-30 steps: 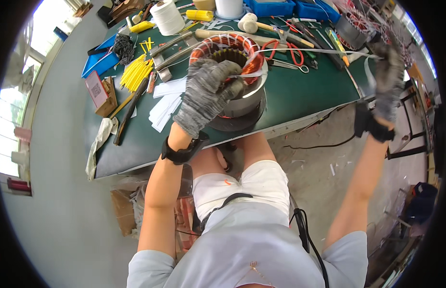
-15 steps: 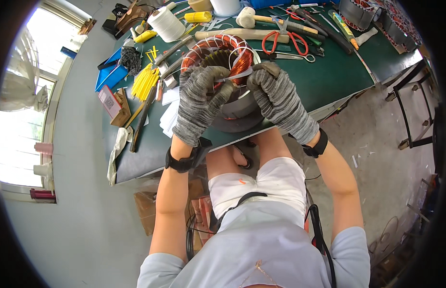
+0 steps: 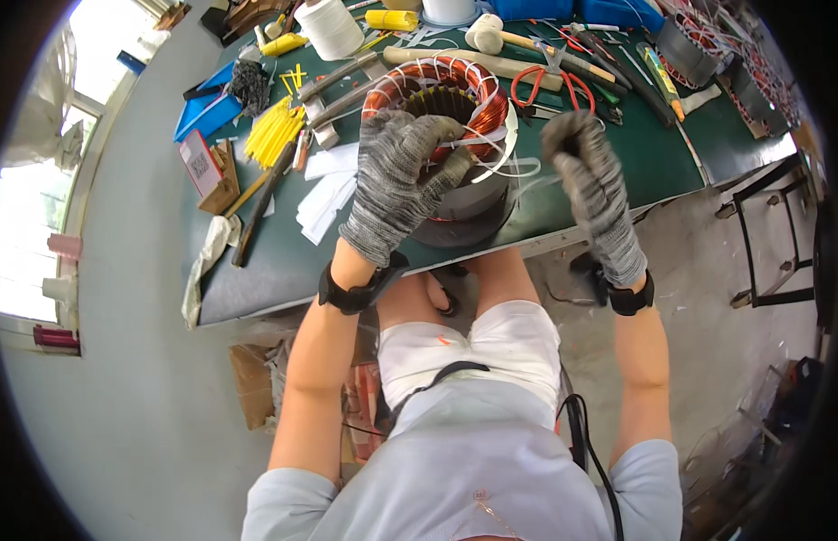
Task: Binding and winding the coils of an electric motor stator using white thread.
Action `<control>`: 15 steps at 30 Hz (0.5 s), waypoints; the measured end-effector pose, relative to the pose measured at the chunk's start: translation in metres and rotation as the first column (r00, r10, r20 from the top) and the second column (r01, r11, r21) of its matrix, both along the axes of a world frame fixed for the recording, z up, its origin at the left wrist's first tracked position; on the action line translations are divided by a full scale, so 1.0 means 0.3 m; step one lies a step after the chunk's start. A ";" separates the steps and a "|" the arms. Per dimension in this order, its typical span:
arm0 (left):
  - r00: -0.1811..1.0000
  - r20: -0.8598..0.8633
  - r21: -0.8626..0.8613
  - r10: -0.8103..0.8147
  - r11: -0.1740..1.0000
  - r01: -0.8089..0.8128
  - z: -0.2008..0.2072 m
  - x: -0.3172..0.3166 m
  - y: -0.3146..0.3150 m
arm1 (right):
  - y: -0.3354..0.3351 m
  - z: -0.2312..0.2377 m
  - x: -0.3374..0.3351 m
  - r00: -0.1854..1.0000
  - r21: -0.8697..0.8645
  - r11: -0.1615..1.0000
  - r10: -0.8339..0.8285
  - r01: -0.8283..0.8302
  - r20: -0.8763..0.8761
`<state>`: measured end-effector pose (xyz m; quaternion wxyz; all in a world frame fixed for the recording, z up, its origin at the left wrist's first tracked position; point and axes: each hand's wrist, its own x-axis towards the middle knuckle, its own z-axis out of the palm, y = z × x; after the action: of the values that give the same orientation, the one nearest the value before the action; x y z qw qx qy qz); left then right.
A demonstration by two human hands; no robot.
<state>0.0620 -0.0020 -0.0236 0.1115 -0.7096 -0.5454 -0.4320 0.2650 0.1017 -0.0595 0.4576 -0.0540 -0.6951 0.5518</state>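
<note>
A motor stator (image 3: pixel 464 212) with orange-red copper windings (image 3: pixel 493 110) stands upright near the bench's front edge. White lacing tape (image 3: pixel 482 139) wraps the winding ring, and a loose loop of it sticks out to the right. My left hand (image 3: pixel 396 171), in a grey knit glove, is at the near left of the windings, thumb and fingers closed on the tape. To the right of the stator, my right hand (image 3: pixel 589 185), gloved too, is raised with curled fingers. A blurred, pale length of tape runs to it; the fingertips are partly hidden.
Behind the stator lie red-handled scissors (image 3: pixel 563 88), a mallet (image 3: pixel 488 34) and a wooden stick (image 3: pixel 464 61). Yellow strips (image 3: pixel 275 131), a white thread cone (image 3: pixel 331 29), a blue tray (image 3: pixel 202 117) and white paper pieces (image 3: pixel 329 203) are to the left. More stators (image 3: pixel 688 50) stand far right.
My right hand has moved away from the windings to the right, drawing tape outward. My left hand stays at the stator. A loose loop of tape now shows between the stator and my right hand.
</note>
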 end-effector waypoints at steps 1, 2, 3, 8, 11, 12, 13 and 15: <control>0.999 0.040 -0.006 -0.006 1.000 0.006 -0.001 -0.003 0.006 | -0.008 0.032 0.024 0.910 0.130 0.923 -0.380 0.362 0.167; 0.998 0.055 0.001 0.005 1.000 -0.005 -0.004 0.002 0.001 | -0.024 0.038 0.036 0.911 0.143 0.926 -0.372 0.350 0.178; 0.999 0.036 0.009 0.007 1.000 -0.007 -0.003 0.007 -0.005 | -0.045 0.043 0.048 0.908 0.248 0.894 -0.406 0.372 0.102; 1.000 -0.012 0.050 0.001 0.999 0.000 -0.016 -0.016 0.010 | -0.084 0.091 0.002 0.818 0.901 0.273 -0.559 0.337 -0.137; 1.000 -0.003 0.063 -0.007 0.998 0.007 -0.013 -0.009 0.012 | -0.037 0.067 -0.013 0.816 0.936 0.294 -0.578 0.193 0.014; 0.999 -0.050 0.076 -0.001 0.997 0.004 -0.010 -0.010 0.016 | -0.021 0.038 -0.020 0.828 0.917 0.322 -0.560 0.235 -0.016; 0.998 -0.058 0.150 0.002 0.989 0.007 -0.011 -0.006 0.018 | -0.021 0.028 -0.025 0.883 0.853 0.446 -0.467 0.272 -0.038; 0.998 -0.055 0.082 0.012 0.997 -0.007 0.000 -0.009 0.006 | -0.034 0.025 -0.036 0.895 0.849 0.481 -0.445 0.217 0.024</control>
<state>0.0594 -0.0003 -0.0236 0.1576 -0.7135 -0.5272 -0.4338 0.2543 0.0914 -0.0519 0.4382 -0.0326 -0.8970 0.0476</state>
